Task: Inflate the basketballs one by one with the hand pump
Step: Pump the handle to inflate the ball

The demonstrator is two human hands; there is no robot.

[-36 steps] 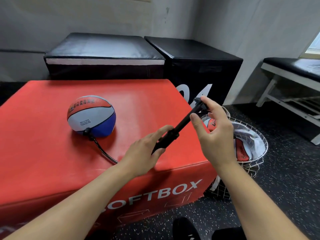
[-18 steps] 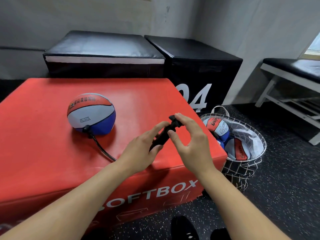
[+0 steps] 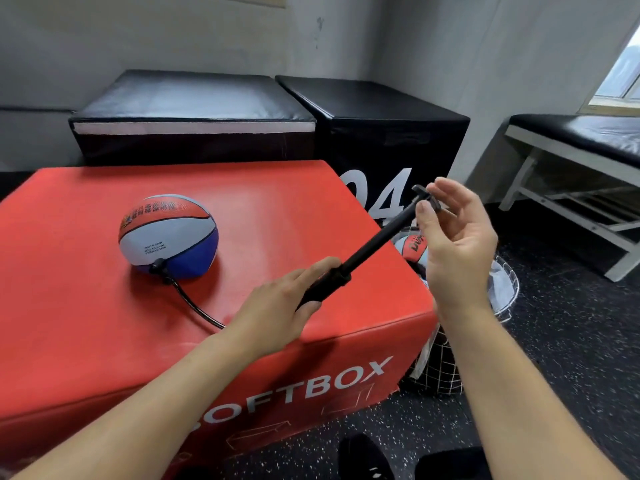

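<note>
A red, white and blue basketball (image 3: 168, 233), partly soft, lies on the red soft box (image 3: 104, 327). A black hose (image 3: 194, 306) runs from the ball's valve to the black hand pump (image 3: 360, 254). My left hand (image 3: 280, 306) grips the pump's barrel above the box's right part. My right hand (image 3: 453, 244) holds the T-handle (image 3: 425, 196) with thumb and curled fingers, and the pump rod is pulled out long.
A wire basket (image 3: 507, 292) with more basketballs (image 3: 412, 247) stands on the floor right of the box, partly hidden by my right arm. Black padded boxes (image 3: 374, 126) stand behind. A white-framed bench (image 3: 571, 157) is at the right. My shoes (image 3: 363, 459) show below.
Half a second ago the pump was pushed in with my right hand close to the left. Now the right hand has pulled the handle up and to the right, extending the rod.
</note>
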